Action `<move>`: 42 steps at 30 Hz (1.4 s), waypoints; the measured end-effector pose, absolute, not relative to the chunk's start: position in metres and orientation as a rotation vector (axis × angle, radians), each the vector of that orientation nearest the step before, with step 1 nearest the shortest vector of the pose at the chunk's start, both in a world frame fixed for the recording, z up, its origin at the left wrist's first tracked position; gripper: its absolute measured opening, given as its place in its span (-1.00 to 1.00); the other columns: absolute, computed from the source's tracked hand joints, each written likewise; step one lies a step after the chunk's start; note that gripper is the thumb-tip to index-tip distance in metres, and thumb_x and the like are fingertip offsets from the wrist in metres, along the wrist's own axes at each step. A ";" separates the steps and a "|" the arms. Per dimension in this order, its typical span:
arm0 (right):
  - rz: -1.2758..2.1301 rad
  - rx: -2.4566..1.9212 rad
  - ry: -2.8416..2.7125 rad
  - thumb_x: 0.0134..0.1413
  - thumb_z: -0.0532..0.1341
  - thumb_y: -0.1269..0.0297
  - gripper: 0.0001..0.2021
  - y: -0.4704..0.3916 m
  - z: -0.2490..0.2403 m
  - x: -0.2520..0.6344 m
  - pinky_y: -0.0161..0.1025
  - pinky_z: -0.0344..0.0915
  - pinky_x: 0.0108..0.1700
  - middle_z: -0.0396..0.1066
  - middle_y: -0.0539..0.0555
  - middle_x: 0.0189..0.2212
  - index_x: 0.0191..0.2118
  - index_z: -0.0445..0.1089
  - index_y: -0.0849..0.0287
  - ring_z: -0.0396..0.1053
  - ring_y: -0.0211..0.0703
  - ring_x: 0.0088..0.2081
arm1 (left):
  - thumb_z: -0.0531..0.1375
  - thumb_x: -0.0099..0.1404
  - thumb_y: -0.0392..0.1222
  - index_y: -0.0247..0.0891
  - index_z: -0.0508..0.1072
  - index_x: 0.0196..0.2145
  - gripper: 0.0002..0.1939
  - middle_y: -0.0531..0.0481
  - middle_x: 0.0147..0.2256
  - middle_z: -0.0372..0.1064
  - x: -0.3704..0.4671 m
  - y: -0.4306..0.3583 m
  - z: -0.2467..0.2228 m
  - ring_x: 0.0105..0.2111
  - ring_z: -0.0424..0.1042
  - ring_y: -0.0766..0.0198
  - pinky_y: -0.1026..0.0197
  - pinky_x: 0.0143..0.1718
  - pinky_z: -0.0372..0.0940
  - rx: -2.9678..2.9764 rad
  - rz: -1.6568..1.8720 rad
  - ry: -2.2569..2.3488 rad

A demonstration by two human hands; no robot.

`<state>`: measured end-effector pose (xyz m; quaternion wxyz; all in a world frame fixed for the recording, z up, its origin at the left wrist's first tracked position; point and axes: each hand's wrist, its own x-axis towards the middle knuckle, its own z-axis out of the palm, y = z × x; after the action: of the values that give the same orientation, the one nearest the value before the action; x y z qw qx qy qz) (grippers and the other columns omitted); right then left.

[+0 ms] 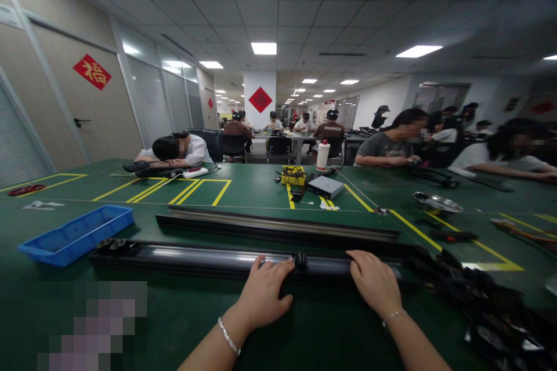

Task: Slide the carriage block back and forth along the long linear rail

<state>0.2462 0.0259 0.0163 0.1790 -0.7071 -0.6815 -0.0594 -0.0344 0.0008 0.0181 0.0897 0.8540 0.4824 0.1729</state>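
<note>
A long black channel piece (195, 259) with a shiny inner surface lies across the green table. My left hand (266, 291) rests on its near side, left of a small black part (300, 261) in the channel, fingers spread. To the right of that part, my right hand (375, 278) lies over the channel's near edge with its fingers stretched out. Neither hand is wrapped round anything. Just behind lies a second long dark rail (278, 227), touched by neither hand.
A blue tray (78, 235) is at the left. Black parts are piled (491, 307) at the right, near a metal bowl (437, 203). Farther back are a grey box (325, 186), a yellow block with cables (293, 174) and a bottle (322, 155). People sit around the table.
</note>
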 end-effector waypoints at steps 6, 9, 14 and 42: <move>-0.139 -1.984 -1.921 0.14 -0.11 0.24 -0.57 0.027 0.016 0.246 -0.07 0.15 0.04 0.40 0.07 0.01 -0.02 0.41 0.09 0.24 -0.09 0.08 | 0.13 0.17 -0.03 -0.04 0.15 0.17 -0.39 0.04 0.19 0.18 -0.035 0.000 0.020 0.09 0.22 0.10 -0.14 0.24 -0.24 2.542 0.485 1.455; -0.140 -1.988 -1.912 0.14 -0.11 0.25 -0.57 0.027 0.017 0.245 -0.05 0.15 0.04 0.40 0.07 0.01 -0.03 0.41 0.08 0.25 -0.08 0.08 | 0.12 0.16 -0.04 -0.04 0.16 0.17 -0.40 0.03 0.19 0.17 -0.033 -0.001 0.021 0.08 0.22 0.08 -0.16 0.23 -0.22 2.541 0.480 1.473; -0.141 -1.988 -1.914 0.13 -0.11 0.25 -0.57 0.026 0.017 0.245 -0.05 0.15 0.05 0.40 0.07 0.00 -0.03 0.41 0.08 0.25 -0.07 0.08 | 0.11 0.16 -0.01 -0.01 0.14 0.18 -0.39 0.07 0.20 0.15 -0.019 0.000 0.020 0.09 0.21 0.06 -0.20 0.23 -0.23 2.558 0.466 1.456; -0.164 -1.983 -1.901 0.13 -0.09 0.27 -0.58 0.028 0.014 0.245 -0.07 0.13 0.04 0.41 0.05 0.00 -0.04 0.41 0.08 0.24 -0.07 0.08 | 0.08 0.17 -0.01 -0.02 0.13 0.17 -0.41 0.10 0.21 0.13 0.008 0.003 0.016 0.10 0.21 0.09 -0.24 0.25 -0.31 2.561 0.516 1.404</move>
<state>0.2446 0.0278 0.0145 0.1933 -0.7070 -0.6777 -0.0585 0.0076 0.0032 0.0161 0.0876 0.8602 0.4714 0.1734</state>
